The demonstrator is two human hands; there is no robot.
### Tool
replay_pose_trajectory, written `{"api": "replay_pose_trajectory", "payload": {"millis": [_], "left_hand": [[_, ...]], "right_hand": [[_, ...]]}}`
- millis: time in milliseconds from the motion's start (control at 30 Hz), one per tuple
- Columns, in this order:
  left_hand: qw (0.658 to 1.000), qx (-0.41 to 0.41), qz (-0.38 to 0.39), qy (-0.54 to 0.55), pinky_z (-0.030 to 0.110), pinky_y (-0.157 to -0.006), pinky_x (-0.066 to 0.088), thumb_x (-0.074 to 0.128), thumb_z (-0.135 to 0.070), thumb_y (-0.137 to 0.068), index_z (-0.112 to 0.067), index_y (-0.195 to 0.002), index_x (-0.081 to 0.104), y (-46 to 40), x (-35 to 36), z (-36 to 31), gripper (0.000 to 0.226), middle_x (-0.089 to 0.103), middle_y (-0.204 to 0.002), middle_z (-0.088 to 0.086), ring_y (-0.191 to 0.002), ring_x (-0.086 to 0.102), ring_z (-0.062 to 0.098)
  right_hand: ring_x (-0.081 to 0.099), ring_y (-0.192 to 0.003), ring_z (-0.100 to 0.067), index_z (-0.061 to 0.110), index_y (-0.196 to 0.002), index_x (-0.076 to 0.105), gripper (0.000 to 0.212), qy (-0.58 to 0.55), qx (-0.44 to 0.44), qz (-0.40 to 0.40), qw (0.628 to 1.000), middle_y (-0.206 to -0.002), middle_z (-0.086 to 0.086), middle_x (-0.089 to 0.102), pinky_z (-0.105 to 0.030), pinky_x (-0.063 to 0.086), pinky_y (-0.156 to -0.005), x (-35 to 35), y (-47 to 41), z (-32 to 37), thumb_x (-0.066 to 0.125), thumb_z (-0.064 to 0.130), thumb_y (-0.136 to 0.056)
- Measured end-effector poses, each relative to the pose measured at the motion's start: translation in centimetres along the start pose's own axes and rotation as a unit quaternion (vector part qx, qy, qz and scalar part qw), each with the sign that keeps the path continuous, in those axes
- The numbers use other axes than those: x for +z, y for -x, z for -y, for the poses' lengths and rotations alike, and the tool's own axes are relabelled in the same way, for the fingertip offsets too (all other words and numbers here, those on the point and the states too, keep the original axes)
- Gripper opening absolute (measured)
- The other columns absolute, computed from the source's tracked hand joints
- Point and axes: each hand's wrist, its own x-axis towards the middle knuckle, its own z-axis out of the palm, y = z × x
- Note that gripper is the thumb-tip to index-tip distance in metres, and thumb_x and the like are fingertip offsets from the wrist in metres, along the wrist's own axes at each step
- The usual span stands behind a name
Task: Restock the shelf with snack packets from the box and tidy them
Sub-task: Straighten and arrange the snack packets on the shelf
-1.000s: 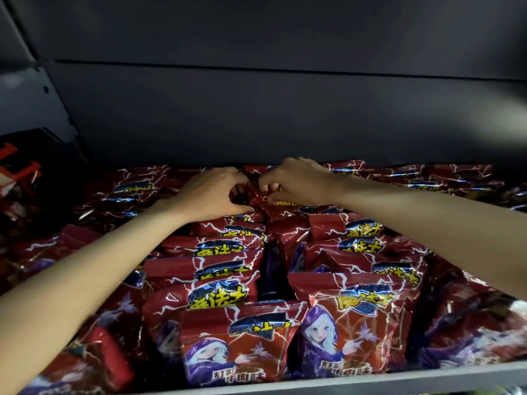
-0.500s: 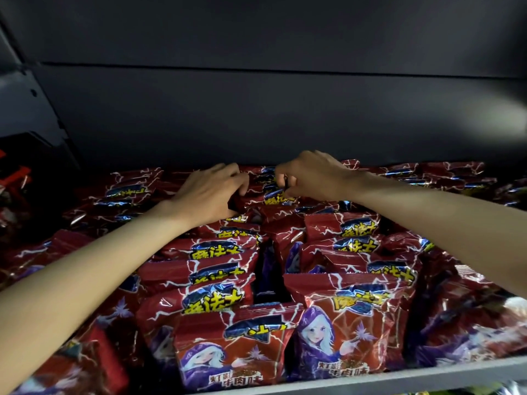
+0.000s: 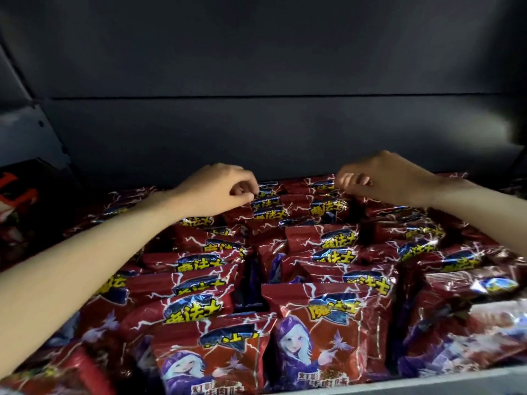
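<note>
Red snack packets (image 3: 328,323) with a purple-haired figure and yellow lettering fill the shelf (image 3: 427,379) in several rows, standing upright front to back. Both my arms reach over them to the back rows. My left hand (image 3: 222,189) hovers at the back packets (image 3: 268,213), fingers loosely curled, its fingertips beside a packet's top edge and nothing held. My right hand (image 3: 382,178) hangs a little above the back row on the right, fingers loosely curled and empty. No box is in view.
The dark back wall (image 3: 256,138) of the shelf rises right behind the last row. The grey front lip of the shelf runs along the bottom right. A red and dark item (image 3: 17,195) sits at the far left, beyond a side bracket.
My hands were together on the middle back packets; they have let go and moved apart, left hand leftward, right hand rightward. The camera has moved closer.
</note>
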Motion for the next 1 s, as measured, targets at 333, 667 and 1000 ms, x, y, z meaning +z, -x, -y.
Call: {"api": "replay_pose_trajectory", "payload": {"millis": [333, 667, 1000], "left_hand": [[0.980, -0.005, 0.197, -0.024, 0.030, -0.112, 0.023, 0.023, -0.068, -0.083, -0.028, -0.146, 0.032, -3.0, 4.7, -7.7, 0.075, 0.034, -0.151, -0.003, -0.137, 0.031, 0.013], [0.980, -0.047, 0.194, -0.014, 0.026, -0.109, 0.023, 0.035, -0.062, -0.090, -0.031, -0.144, 0.032, -3.0, 6.5, -9.2, 0.062, 0.027, -0.153, -0.011, -0.137, 0.029, 0.010], [0.978, -0.050, 0.204, -0.008, 0.024, -0.109, 0.020, 0.044, -0.055, -0.092, -0.034, -0.140, 0.038, -3.7, 6.8, -9.0, 0.053, 0.016, -0.155, -0.016, -0.140, 0.024, 0.008]], "right_hand": [[0.055, -0.115, -0.016, 0.027, -0.123, 0.058, 0.029, 0.176, 0.056, 0.111, 0.976, -0.129, 0.006, 0.057, -0.031, 0.042, -0.090, 0.5, 3.0, -5.8, 0.055, 0.032, -0.095], [0.058, -0.108, -0.015, 0.022, -0.123, 0.058, 0.034, 0.135, 0.006, 0.154, 0.979, -0.121, 0.003, 0.062, -0.029, 0.045, -0.088, 1.0, 3.5, -7.4, 0.057, 0.038, -0.093], [0.062, -0.102, -0.020, 0.022, -0.117, 0.061, 0.026, 0.120, 0.024, 0.087, 0.989, -0.113, 0.001, 0.066, -0.030, 0.044, -0.082, 1.2, 3.4, -8.1, 0.053, 0.034, -0.095]]}}
